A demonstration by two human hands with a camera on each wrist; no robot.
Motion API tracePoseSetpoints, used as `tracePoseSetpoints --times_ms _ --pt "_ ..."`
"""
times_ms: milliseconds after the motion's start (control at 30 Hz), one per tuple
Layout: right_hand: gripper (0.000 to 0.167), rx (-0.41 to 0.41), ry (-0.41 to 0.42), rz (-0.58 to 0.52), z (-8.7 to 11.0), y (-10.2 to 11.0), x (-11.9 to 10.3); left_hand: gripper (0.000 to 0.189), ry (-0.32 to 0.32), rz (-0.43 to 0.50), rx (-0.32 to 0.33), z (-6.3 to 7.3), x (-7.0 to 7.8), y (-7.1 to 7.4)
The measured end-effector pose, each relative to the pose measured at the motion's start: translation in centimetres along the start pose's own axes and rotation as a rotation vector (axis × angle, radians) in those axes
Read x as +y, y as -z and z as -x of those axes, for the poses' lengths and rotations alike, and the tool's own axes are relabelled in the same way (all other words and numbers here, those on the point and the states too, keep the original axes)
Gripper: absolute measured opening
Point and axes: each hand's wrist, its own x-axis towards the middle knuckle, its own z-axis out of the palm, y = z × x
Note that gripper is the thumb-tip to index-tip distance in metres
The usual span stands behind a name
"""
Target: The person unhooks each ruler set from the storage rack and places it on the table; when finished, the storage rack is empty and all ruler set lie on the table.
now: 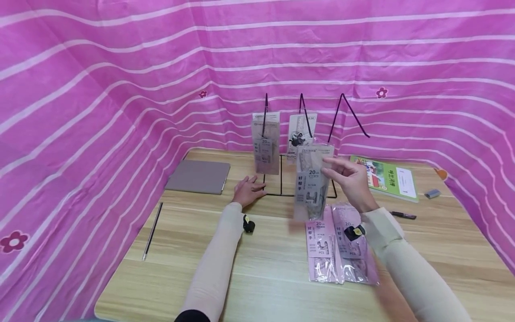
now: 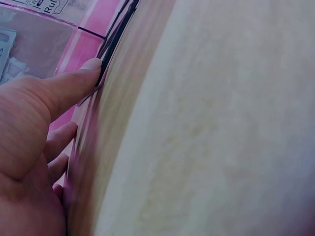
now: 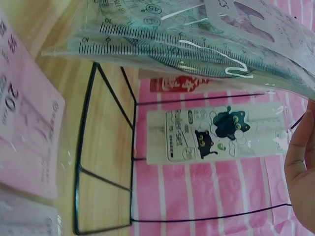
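My right hand (image 1: 349, 179) pinches the upper right edge of a clear ruler-set packet (image 1: 311, 199), held upright above the table in front of a black wire display rack (image 1: 281, 183). Rulers with printed scales show inside this bag in the right wrist view. On the rack's left hook hangs a grey ruler packet (image 1: 265, 154); a white ruler-set packet with black cats (image 3: 216, 132) hangs from the middle one. My left hand (image 1: 247, 191) rests at the rack's front left corner, its thumb (image 2: 81, 81) touching the base wire. Two pink ruler packets (image 1: 319, 246) lie beneath my right forearm.
A flat grey rectangular thing (image 1: 199, 176) lies at the back left, with a thin dark stick (image 1: 153, 230) nearer me. Toward the right are a green book (image 1: 388, 179), a small grey block (image 1: 432, 193) and a black pen (image 1: 403, 215). Pink striped cloth (image 1: 281, 53) surrounds the table.
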Motion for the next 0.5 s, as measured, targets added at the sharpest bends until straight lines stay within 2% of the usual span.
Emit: tracePoseSetpoints --times_ms 200,367,433,500 --pt "0.032 0.006 -0.091 -0.075 1.3 -0.5 -0.6 0.040 -0.001 0.000 0.009 -0.2 -0.1 -0.2" --pt "0.030 0.005 -0.182 -0.171 2.6 -1.4 0.1 0.040 -0.002 0.006 0.004 -0.1 0.0 -0.1" --pt "0.030 0.001 -0.261 -0.191 3.1 -1.8 0.6 0.040 -0.003 0.007 0.001 -0.1 0.0 0.1" --pt "0.030 -0.004 -0.378 -0.188 3.5 -2.2 1.1 0.040 -0.003 0.007 -0.001 -0.2 0.0 0.1"
